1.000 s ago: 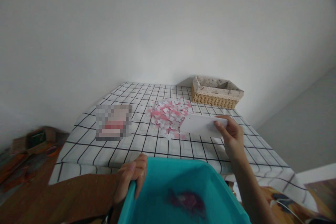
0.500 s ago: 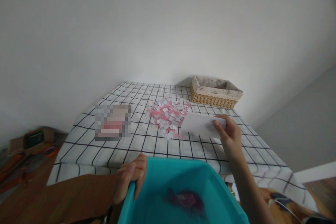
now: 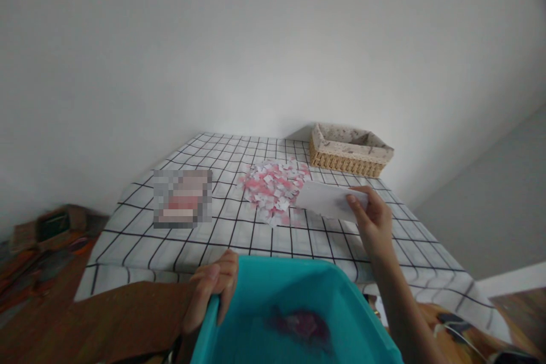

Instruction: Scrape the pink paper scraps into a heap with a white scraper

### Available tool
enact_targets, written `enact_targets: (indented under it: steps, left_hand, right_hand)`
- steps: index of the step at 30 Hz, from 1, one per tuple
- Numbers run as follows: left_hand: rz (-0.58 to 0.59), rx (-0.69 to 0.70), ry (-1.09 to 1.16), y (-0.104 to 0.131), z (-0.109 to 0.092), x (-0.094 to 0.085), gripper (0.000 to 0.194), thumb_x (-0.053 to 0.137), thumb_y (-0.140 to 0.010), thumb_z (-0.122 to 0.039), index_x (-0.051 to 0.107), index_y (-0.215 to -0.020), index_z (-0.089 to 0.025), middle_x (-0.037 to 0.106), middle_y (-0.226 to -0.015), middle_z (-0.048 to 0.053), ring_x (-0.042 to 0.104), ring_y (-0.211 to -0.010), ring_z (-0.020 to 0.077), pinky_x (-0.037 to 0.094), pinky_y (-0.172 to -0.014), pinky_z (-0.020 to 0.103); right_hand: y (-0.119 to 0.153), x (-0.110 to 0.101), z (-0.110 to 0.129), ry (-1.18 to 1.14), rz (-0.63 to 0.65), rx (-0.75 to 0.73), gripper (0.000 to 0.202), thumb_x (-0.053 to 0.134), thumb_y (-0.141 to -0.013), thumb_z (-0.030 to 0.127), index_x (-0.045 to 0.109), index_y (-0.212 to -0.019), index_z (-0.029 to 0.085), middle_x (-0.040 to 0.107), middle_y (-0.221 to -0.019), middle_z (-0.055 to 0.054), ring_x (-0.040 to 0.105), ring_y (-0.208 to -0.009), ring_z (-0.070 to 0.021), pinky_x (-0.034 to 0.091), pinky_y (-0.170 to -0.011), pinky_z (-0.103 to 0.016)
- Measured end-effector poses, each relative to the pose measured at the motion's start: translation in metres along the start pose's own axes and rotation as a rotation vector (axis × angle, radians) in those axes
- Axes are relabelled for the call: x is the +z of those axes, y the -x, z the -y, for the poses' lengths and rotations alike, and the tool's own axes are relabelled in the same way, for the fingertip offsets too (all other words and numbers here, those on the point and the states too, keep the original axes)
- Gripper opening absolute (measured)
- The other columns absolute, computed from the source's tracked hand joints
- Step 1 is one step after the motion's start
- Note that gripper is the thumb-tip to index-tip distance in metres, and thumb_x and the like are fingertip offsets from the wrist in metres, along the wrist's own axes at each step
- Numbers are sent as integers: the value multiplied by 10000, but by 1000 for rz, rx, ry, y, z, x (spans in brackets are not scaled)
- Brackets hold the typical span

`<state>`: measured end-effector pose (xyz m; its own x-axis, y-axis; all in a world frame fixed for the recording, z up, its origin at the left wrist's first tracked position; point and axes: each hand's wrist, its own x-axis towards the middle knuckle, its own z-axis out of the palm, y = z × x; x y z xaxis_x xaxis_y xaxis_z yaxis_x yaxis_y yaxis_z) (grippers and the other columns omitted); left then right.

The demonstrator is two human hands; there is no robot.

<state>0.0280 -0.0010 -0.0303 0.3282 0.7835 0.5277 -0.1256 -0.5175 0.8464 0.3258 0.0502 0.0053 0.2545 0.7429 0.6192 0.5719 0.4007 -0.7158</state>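
My left hand [image 3: 214, 283] is closed over the left rim of a teal plastic bin [image 3: 277, 273] at the table's front edge. Inside the bin lies a blurred dark purple thing [image 3: 305, 324] that I cannot make out. In my right hand [image 3: 372, 216] a white card [image 3: 326, 200] is pinched between thumb and fingers, tilted just above the table. The card's left end reaches the right side of a pile of small white and pink paper scraps [image 3: 273, 185]. Whether it touches the scraps, I cannot tell.
A checked cloth covers the table [image 3: 239, 239]. At the back right stands a lined wicker basket [image 3: 350, 153]. A pixelated object [image 3: 183, 199] lies on the left side. Boxes [image 3: 55, 224] sit on the floor at far left, with a white wall behind the table.
The card has tilted slightly and shifted a few pixels to the right in my right hand. My left hand keeps its hold on the bin's rim.
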Motion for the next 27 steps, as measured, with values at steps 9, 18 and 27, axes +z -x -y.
enact_targets:
  steps: [9, 18, 27]
  left_hand:
    - [25, -24, -1, 0, 0, -1, 641, 152, -966, -328, 345, -374, -176, 422, -393, 6, 419, -455, 148, 370, -634, 349]
    - [12, 3, -5, 0, -1, 0, 638, 161, -966, -316, 346, -371, -178, 434, -392, 6, 436, -469, 151, 379, -657, 350]
    - [52, -9, -16, 0, 1, -2, 638, 152, -967, -321, 364, -382, -180, 445, -409, 6, 442, -476, 153, 369, -659, 354]
  right_hand:
    - [1, 0, 3, -34, 16, -6, 202, 572, -797, 413, 587, -789, 212, 563, -698, -5, 504, -625, -167, 360, -528, -279]
    - [1, -1, -1, -106, 47, 22, 186, 588, -788, 401, 580, -786, 215, 552, -690, 0, 498, -615, -160, 362, -509, -264]
    - [0, 1, 3, -185, 130, 77, 192, 595, -781, 402, 588, -767, 211, 534, -661, 0, 476, -578, -144, 367, -476, -250]
